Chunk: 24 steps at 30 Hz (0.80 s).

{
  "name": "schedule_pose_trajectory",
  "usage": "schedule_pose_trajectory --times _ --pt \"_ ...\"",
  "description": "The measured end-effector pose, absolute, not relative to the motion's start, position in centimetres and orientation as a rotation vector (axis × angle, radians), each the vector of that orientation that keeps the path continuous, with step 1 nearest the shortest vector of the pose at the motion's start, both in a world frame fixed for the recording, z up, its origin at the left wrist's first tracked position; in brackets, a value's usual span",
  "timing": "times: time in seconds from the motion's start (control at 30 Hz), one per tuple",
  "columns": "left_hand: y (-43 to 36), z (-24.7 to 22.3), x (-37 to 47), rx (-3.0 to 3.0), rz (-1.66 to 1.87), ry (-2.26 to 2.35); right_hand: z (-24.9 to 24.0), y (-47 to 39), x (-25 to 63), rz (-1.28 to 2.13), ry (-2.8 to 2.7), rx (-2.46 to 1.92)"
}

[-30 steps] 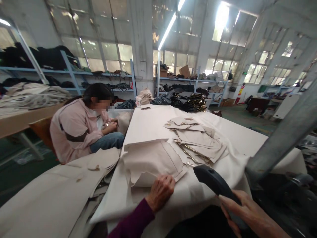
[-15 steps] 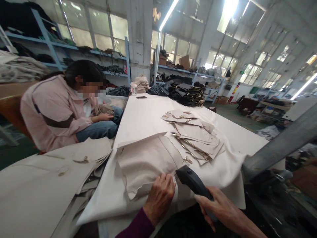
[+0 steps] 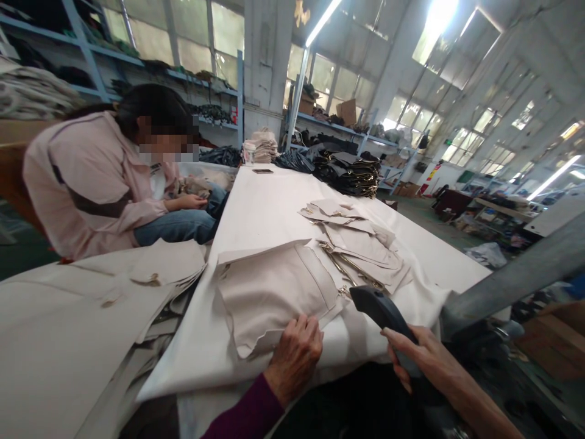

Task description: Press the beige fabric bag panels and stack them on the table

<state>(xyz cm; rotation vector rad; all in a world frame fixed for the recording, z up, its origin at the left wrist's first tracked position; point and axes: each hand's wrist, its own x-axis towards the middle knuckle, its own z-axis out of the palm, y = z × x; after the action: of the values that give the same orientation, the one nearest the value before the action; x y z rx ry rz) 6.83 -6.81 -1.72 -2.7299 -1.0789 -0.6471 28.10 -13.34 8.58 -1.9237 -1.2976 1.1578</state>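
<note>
A beige leather-like bag piece (image 3: pixel 274 292) with a stitched band along its right side lies on the white-covered table. My left hand (image 3: pixel 299 347), in a purple sleeve, has its fingers curled on the piece's near edge. In my right hand (image 3: pixel 418 353) is a black handheld power tool (image 3: pixel 384 311) with a blunt, angled head; its exact kind I cannot make out. The tool's head points left, above the table and just right of the bag piece, near a small gold metal clasp (image 3: pixel 343 291).
Beyond lies a pile of beige pieces with gold zippers (image 3: pixel 365 244). Black pieces (image 3: pixel 347 174) are stacked at the far end, near a phone (image 3: pixel 262 171). Large beige sheets (image 3: pixel 91 305) lie at left, where a co-worker (image 3: pixel 114 177) sits. A grey metal post (image 3: pixel 512 262) slants at right.
My right hand has drawn the black tool right and away from the bag piece's edge. The left hand stays on the piece. The camera view has shifted slightly.
</note>
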Motion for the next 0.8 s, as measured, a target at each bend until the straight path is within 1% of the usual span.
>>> schedule_pose_trajectory --times 0.1,0.27,0.4,0.57,0.67,0.8 --pt "-6.9 -1.7 6.8 -2.739 -0.632 -1.08 8.7 -14.3 28.3 1.181 -1.321 -1.916" --pt "-6.9 -1.5 6.9 -2.735 -0.582 -1.099 7.2 -14.1 26.4 1.321 -1.451 -1.818" --pt "-6.9 -1.3 7.0 -2.742 -0.587 -1.091 6.9 -12.4 25.0 1.289 -1.527 -1.801" --pt "-7.0 -1.5 7.0 -2.74 -0.596 -1.114 7.6 -12.3 25.5 1.354 -1.487 -1.832" --pt "-7.0 -1.7 7.1 -2.742 -0.601 -1.107 7.2 -12.9 26.3 1.414 -1.443 -1.799" --pt "-6.9 -1.8 7.2 -2.72 -0.646 -1.127 6.1 -11.9 26.9 1.337 -1.45 -1.779"
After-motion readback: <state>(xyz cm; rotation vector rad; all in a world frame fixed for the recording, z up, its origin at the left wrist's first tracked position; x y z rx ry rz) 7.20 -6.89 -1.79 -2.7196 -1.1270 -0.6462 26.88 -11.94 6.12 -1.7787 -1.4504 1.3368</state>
